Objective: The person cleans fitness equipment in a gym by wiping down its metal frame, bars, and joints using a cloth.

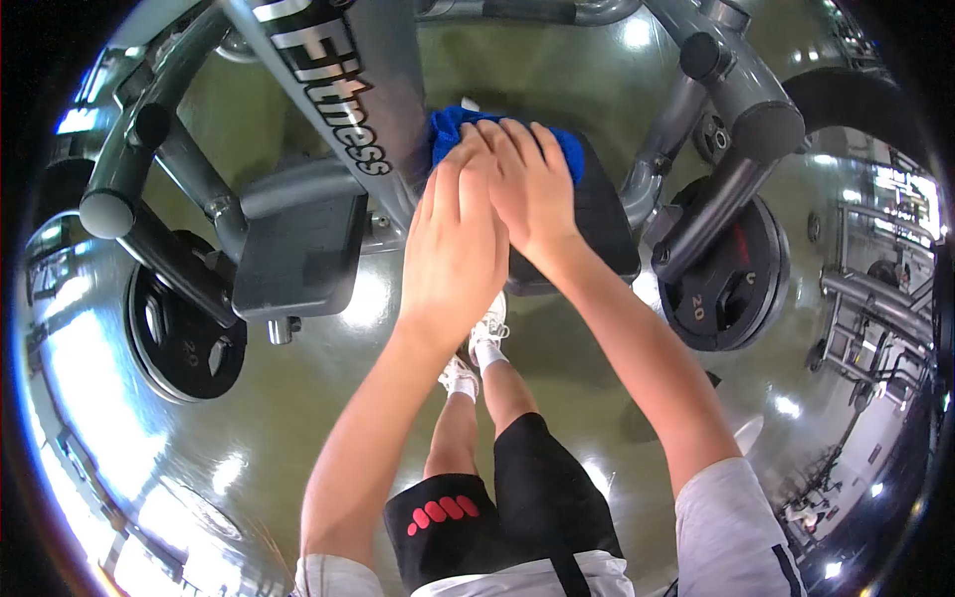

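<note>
A crumpled blue cloth (569,154) lies on a black padded seat (607,214) of a grey gym machine. Over the cloth is my right hand (532,189), its fingers bent down onto the fabric and gripping it. My left hand (456,239) lies close against the right one and partly overlaps it, back up, with the fingers stretched forward over the cloth's left part. Its fingertips touch the cloth or the right hand; I cannot tell which. Both thumbs and palms are hidden from above.
A thick grey post (348,90) with "Fitness" lettering rises just left of the cloth. A second black pad (298,249) sits to the left. Weight plates hang at the left (189,328) and right (726,279). My shoes (489,323) stand on the shiny floor below.
</note>
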Available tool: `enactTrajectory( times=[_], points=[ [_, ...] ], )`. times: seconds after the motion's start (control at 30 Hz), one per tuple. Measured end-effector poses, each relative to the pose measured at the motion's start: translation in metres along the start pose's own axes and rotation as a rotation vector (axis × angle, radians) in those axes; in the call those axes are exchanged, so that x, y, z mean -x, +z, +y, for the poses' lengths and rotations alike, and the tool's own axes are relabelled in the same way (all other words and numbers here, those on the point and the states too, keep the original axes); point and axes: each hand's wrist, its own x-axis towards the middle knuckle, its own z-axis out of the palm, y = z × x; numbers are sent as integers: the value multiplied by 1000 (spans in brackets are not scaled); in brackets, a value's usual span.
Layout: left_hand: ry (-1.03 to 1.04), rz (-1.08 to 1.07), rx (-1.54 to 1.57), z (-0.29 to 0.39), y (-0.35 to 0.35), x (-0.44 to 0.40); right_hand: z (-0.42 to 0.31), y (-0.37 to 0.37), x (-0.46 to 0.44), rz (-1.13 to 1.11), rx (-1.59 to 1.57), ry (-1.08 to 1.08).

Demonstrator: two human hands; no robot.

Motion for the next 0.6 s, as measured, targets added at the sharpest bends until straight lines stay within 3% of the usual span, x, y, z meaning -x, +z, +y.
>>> enactTrajectory(
  times=[0.2,0.37,0.43,0.47,0.5,0.53,0.6],
  points=[
    [80,-185,-418,-15,17,-14,42,-13,4,-60,-35,36],
    [189,-230,-614,-26,29,-35,59,-11,-25,-503,-228,61],
    [-55,-600,-518,-19,25,-60,70,-14,-44,-576,-317,43],
    [-52,-603,-518,-18,29,-69,74,-14,-56,-823,-394,59],
    [-186,-654,-525,-16,34,-79,77,-10,-64,-1070,-471,75],
    [-321,-702,-530,-15,37,-83,79,-4,-68,-1165,-497,114],
    [-243,-597,-585,-19,45,-75,78,1,-66,-1162,-503,116]
  ],
)
